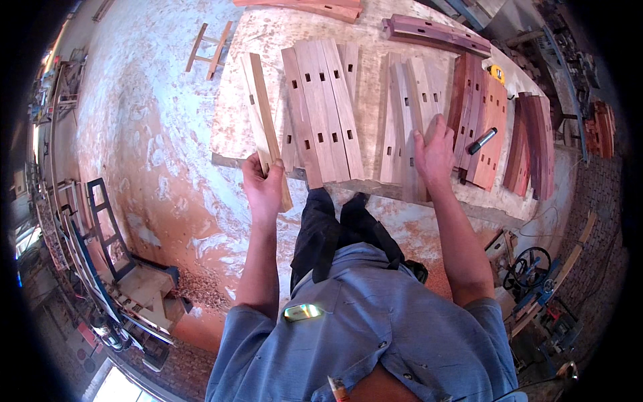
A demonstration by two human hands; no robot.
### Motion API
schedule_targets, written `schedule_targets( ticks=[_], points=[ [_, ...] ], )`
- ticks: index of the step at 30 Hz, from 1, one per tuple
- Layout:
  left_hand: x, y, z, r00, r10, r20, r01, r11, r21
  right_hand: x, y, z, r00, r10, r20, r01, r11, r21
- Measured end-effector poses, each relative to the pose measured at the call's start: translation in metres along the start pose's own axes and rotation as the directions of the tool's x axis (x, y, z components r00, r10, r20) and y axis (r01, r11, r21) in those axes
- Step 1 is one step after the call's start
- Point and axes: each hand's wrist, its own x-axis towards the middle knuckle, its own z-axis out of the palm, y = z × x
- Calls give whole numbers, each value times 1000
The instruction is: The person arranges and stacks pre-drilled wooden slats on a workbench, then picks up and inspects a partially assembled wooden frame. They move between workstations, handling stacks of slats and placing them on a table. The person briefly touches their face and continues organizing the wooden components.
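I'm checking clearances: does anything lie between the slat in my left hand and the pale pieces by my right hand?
Yes. A row of slotted boards lies on the table, between the slat in the left hand and the pale pieces by the right hand.

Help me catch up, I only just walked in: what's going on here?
A person stands at a worktable laid with slotted wooden pieces. Their left hand grips a pale wooden strip near its lower end. Their right hand is on a pale group farther right; whether it grips a piece is unclear. Between the hands lies another slotted set. A black marker rests on reddish pieces beyond the right hand.
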Motion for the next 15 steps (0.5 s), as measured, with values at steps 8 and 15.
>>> schedule_targets(
  ticks=[8,15],
  points=[
    [-5,3,3,998,52,-31,-48,994,98,0,-3,-3,1000,13,9,-13,1000,-12],
    [-10,6,2,988,139,-71,-121,969,215,0,2,3,999,-15,-41,15,1000,-3]
  ],
)
